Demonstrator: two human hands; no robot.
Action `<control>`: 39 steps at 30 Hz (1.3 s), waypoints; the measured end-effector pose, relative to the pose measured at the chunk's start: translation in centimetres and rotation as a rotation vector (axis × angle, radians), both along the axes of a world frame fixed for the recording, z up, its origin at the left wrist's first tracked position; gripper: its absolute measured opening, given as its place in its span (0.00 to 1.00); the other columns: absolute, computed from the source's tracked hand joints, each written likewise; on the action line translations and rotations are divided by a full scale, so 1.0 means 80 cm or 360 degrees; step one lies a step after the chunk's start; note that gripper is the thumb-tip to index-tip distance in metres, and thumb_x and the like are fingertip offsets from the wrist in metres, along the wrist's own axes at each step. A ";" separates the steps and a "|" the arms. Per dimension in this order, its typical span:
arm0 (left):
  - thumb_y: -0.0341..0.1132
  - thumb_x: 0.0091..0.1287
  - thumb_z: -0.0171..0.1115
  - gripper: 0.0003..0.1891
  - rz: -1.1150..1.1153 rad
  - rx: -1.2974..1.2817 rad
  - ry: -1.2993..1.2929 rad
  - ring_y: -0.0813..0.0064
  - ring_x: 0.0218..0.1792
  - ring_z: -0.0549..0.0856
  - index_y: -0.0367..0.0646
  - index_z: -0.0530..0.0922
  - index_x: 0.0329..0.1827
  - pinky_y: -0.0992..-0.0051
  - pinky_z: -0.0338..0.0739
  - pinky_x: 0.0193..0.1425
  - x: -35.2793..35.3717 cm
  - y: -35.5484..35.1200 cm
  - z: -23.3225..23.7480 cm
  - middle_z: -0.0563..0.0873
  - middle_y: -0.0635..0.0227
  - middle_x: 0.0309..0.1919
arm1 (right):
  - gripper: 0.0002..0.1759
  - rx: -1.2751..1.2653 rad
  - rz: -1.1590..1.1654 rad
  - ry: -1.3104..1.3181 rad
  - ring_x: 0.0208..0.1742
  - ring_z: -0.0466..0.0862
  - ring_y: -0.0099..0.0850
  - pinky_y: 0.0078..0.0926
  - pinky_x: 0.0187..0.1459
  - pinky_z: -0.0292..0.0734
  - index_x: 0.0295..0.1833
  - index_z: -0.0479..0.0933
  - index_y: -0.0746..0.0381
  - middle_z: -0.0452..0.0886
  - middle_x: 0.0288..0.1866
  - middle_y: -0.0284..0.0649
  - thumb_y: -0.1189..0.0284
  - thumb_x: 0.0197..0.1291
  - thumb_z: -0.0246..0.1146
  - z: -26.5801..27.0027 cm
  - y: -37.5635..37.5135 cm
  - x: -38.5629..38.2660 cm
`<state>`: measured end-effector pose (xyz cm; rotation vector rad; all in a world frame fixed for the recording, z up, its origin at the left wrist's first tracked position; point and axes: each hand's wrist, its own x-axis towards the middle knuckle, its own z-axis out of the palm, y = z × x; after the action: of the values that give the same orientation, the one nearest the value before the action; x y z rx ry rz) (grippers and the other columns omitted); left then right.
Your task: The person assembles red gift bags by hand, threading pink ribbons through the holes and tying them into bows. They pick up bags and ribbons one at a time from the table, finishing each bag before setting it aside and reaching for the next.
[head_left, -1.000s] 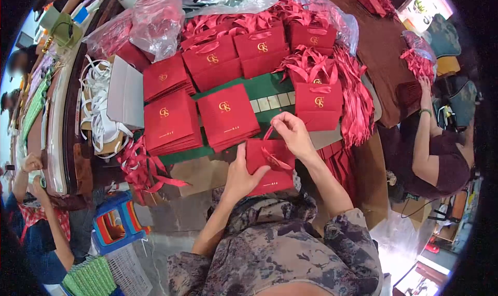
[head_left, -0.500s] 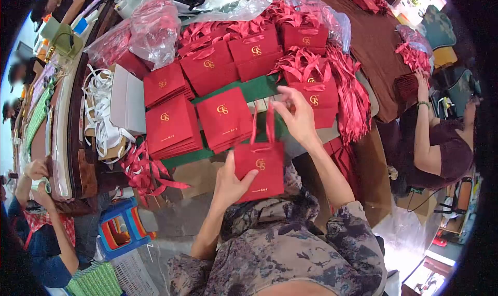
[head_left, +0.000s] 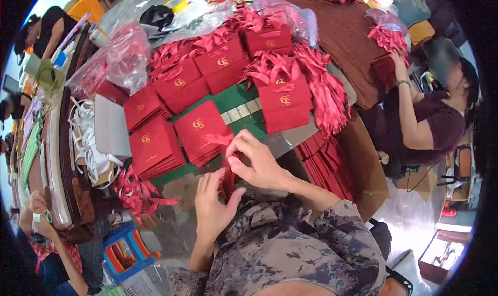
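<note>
In front of my body a small red paper gift bag [head_left: 227,183] is turned nearly edge-on, so most of its face is hidden. My left hand [head_left: 213,205] grips its lower part, fingers along one side and the thumb on the other. At the bag's top, my right hand [head_left: 255,162] is closed in a pinch on the red ribbon handle [head_left: 219,139], whose loop sticks out to the left. Just beyond my hands lies a stack of flat red bags [head_left: 199,127] with gold lettering. Another stack [head_left: 155,148] sits to its left.
More red bags with ribbon handles [head_left: 223,62] stand at the back of the green surface [head_left: 231,101]. Loose red ribbons [head_left: 329,99] hang at the right. White straps [head_left: 89,140] spill beside a grey box [head_left: 111,125]. A co-worker [head_left: 430,109] sits at the right, touching red bags.
The bag has turned from facing me to nearly edge-on and shifted left. My right hand has come down onto its ribbon handle. The whole view has shifted slightly.
</note>
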<state>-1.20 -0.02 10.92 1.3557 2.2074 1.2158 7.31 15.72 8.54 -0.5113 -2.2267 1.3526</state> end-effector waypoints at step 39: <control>0.33 0.58 0.75 0.18 0.0156 -0.0052 0.0236 0.49 0.59 0.75 0.44 0.82 0.52 0.54 0.71 0.65 0.022 -0.007 -0.160 0.78 0.53 0.56 | 0.06 0.0694 -0.1434 -0.0361 0.43 0.81 0.45 0.39 0.46 0.76 0.45 0.77 0.65 0.80 0.40 0.47 0.74 0.68 0.65 -0.133 0.104 0.190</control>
<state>0.53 -0.58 -1.89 1.3808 2.4104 1.1393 22.51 24.04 -2.08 -1.3246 -1.9409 0.3508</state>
